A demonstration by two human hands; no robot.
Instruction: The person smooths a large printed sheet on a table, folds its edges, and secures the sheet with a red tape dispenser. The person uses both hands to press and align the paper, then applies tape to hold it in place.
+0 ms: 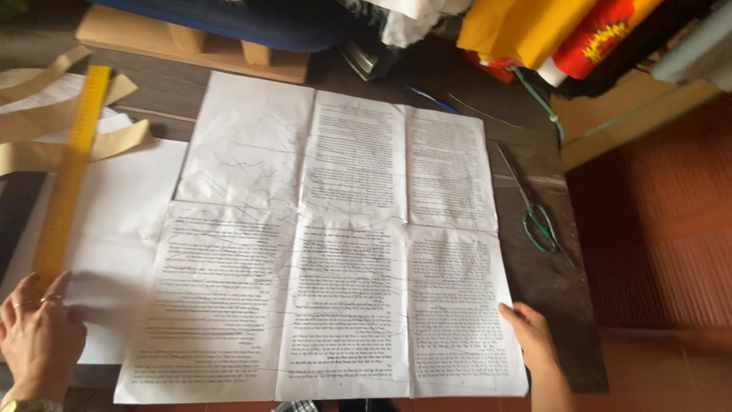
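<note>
Print on the big taped paper sheet (pixel 335 244) too blurred to read, left hand (pixel 36 336) wrist cut by bottom edge, right hand (pixel 534 339) forearm cropped too, fabric pile (pixel 549 30) cut off at top

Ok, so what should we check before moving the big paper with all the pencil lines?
1. Big printed sheet lies flat and unfolded on the table: ok.
2. Right hand presses its lower right edge: ok.
3. Left hand rests at the yellow ruler's near end, off the big sheet: ok.
4. Green-handled scissors lie clear of the sheet: ok.
5. Nothing trapped underneath: cannot tell.
</note>
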